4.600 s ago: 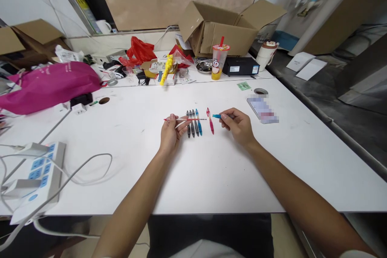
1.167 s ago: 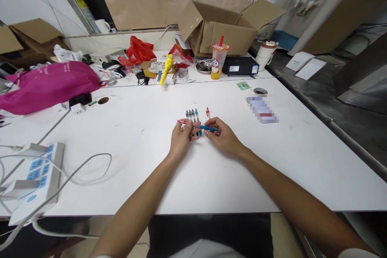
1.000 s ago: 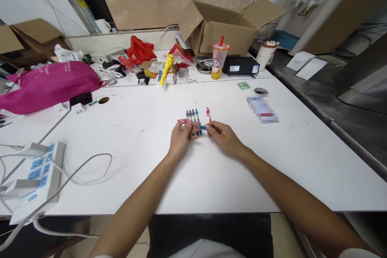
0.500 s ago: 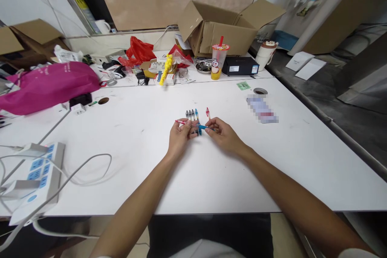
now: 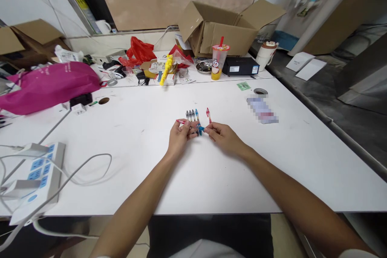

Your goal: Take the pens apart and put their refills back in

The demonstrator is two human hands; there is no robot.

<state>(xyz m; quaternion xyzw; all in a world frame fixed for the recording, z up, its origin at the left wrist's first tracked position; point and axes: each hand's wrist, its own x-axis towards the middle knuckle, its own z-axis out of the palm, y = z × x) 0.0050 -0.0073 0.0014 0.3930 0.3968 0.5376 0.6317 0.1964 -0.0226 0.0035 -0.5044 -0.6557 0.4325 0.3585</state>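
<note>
My left hand [image 5: 178,137] is closed on a thin pen part with a red tip [image 5: 180,121] that points up and left. Its other end meets a small blue piece [image 5: 200,128], which the fingertips of my right hand [image 5: 222,135] pinch. Behind my left fingers, several dark-tipped pens [image 5: 190,115] and a blue-tipped pen [image 5: 196,114] lie side by side on the white table [image 5: 136,169]; my fingers partly cover them. A pen with a red end [image 5: 208,113] lies separately, just beyond my right fingertips.
At the right are a blurred-out flat object [image 5: 262,109], a tape roll [image 5: 260,91] and a green packet [image 5: 243,86]. A drink cup [image 5: 219,62] and open carton [image 5: 223,34] stand behind. A power strip [image 5: 40,177] with cables and a pink bag [image 5: 54,86] are at left.
My right hand has shifted slightly left and down, and its fingers are now nearer the blue piece's end. More of the separate red-ended pen shows. My left hand has hardly moved.
</note>
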